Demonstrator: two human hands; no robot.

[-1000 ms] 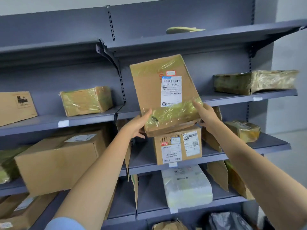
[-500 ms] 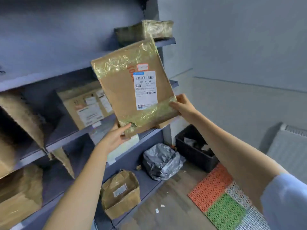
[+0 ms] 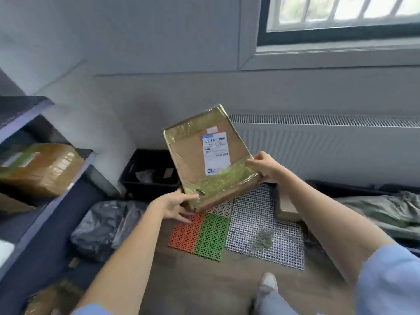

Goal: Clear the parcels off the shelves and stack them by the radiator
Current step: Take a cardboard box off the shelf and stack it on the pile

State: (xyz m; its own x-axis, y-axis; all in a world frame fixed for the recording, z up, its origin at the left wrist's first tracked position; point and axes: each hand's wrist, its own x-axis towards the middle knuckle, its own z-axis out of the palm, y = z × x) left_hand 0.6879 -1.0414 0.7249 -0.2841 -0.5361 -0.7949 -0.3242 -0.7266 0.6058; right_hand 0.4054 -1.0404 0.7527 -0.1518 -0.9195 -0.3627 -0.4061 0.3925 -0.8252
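I hold a flat brown cardboard parcel [image 3: 205,155] with shiny tape bands and a white barcode label, tilted up in the air above the floor mats. My left hand [image 3: 176,206] grips its lower left corner from below. My right hand [image 3: 264,167] grips its right edge. The white radiator [image 3: 329,144] runs along the wall under the window, behind and to the right of the parcel. The grey shelves [image 3: 52,201] stand at the left edge with a taped brown box [image 3: 43,169] on them.
Orange, green and white plastic mats [image 3: 254,230] lie on the floor below the parcel. A black crate [image 3: 148,176] sits in the corner, a grey plastic bag [image 3: 106,226] beside the shelves. Another parcel [image 3: 286,208] lies by the radiator. My shoe [image 3: 268,283] shows below.
I have turned right, away from the shelves, carrying the parcel with both hands. The radiator and window now fill the view and the parcel is lower, over the mats.
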